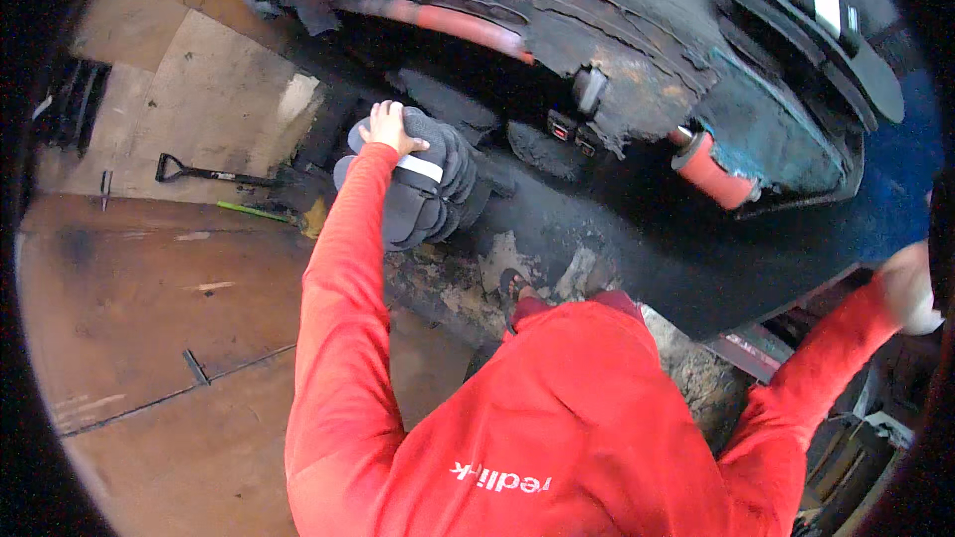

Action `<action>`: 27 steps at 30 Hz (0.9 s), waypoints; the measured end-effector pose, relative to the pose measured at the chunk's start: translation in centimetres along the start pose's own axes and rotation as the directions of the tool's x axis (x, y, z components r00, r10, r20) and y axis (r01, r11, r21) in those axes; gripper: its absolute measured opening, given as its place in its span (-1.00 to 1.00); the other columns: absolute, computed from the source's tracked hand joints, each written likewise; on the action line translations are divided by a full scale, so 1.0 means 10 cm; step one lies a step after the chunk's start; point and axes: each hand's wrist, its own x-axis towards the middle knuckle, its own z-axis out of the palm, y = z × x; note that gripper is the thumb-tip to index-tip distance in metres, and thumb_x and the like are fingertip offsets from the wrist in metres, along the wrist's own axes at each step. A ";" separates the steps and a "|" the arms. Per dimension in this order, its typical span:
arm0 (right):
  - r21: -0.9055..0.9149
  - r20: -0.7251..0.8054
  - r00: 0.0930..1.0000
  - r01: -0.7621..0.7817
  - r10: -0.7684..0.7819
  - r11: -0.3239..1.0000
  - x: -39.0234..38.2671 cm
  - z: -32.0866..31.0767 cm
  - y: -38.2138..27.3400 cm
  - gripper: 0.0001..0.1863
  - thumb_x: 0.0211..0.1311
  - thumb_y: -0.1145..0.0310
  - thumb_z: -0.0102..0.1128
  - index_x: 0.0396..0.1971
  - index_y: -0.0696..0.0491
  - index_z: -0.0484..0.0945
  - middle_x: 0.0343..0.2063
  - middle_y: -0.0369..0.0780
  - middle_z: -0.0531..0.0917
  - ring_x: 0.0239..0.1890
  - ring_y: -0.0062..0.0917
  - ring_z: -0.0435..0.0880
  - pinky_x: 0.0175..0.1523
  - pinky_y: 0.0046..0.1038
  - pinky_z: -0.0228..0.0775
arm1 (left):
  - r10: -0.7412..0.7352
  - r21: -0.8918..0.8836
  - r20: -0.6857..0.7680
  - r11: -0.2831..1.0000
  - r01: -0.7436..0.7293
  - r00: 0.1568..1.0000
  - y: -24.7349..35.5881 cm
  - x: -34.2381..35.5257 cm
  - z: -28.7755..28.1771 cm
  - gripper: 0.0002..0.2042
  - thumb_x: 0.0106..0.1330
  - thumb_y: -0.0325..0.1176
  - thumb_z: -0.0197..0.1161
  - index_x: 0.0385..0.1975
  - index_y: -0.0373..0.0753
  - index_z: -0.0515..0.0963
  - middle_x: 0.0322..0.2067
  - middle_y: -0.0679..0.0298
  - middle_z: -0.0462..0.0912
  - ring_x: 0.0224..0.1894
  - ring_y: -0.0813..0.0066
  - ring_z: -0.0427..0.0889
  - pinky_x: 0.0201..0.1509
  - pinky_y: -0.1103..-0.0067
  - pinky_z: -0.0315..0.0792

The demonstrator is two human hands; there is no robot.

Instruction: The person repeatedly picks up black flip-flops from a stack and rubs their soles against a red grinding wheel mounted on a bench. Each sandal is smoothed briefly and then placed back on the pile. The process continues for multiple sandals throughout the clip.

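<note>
**Left hand on a bundle of dark soles at the grimy machine**

Your left hand [391,126] lies on top of a stack of dark grey sole-shaped pieces [418,184], fingers together and curled over its upper edge; a white band [420,168] wraps the stack. The bundle sits on the black, crusted ledge of the machine [637,239], just left of centre. Your right hand [910,288] is far out at the right edge, blurred, so you cannot tell how its fingers stand. Around the bundle: a red roller [711,171] to the right, a long reddish bar [453,22] above, and another dark sole with a white strap [816,0] at the top right. On the board floor to the left lie a black-handled shovel [204,173] and a green stick [254,211]. Your red sleeves and chest cover the lower middle
</note>
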 end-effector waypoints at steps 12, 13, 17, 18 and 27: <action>-0.024 0.707 0.229 -0.938 0.669 0.347 -3.74 1.46 -0.58 0.43 -0.26 0.04 0.69 0.48 0.23 -0.18 0.39 0.15 0.18 0.42 -0.09 0.25 0.46 -0.21 0.15 | 0.653 -0.898 0.098 0.384 -0.217 0.751 2.73 -1.76 0.40 -0.46 0.30 -0.23 0.36 0.25 -0.32 0.46 -0.10 0.04 0.73 -0.05 0.40 0.71 0.08 0.48 0.54; -0.116 0.651 0.288 -0.877 0.702 0.467 -3.69 1.36 -0.55 0.45 -0.29 0.00 0.67 0.48 0.25 -0.18 0.38 0.19 0.16 0.44 -0.05 0.21 0.47 -0.15 0.11 | 0.611 -0.874 -0.007 0.381 -0.302 0.791 2.92 -1.87 0.41 -0.42 0.28 -0.18 0.38 0.25 -0.34 0.45 -0.14 -0.01 0.74 -0.11 0.34 0.75 0.00 0.48 0.57; -0.284 0.591 0.536 -0.561 0.603 0.777 -3.36 1.11 -0.46 0.20 -0.12 0.14 0.49 0.47 0.23 -0.06 0.45 0.12 0.08 0.51 -0.04 0.03 0.48 -0.02 0.00 | 0.506 -0.769 -0.086 0.514 -0.380 0.858 3.38 -2.16 0.19 -0.52 0.32 -0.22 0.34 0.20 -0.26 0.52 -0.07 -0.02 0.72 -0.02 0.28 0.74 0.04 0.47 0.56; -0.299 0.617 0.534 -0.521 0.579 0.799 -3.30 1.10 -0.42 0.15 -0.08 0.18 0.46 0.47 0.22 -0.03 0.47 0.09 0.06 0.52 -0.04 0.01 0.47 -0.01 -0.01 | 0.481 -0.777 -0.125 0.497 -0.387 0.868 3.43 -2.17 0.10 -0.54 0.33 -0.20 0.33 0.17 -0.27 0.54 -0.09 -0.04 0.72 -0.03 0.26 0.75 0.02 0.46 0.57; 0.081 0.600 0.677 -0.581 0.426 0.810 -3.02 1.16 -0.18 0.01 -0.08 0.33 0.40 0.42 0.24 0.10 0.43 0.10 0.15 0.45 0.03 0.18 0.45 -0.17 0.20 | 0.459 -0.691 -0.266 0.522 -0.500 0.847 3.56 -1.92 -0.30 -0.70 0.32 -0.19 0.32 -0.16 -0.31 0.66 -0.40 -0.06 0.71 -0.30 0.02 0.75 -0.25 0.33 0.60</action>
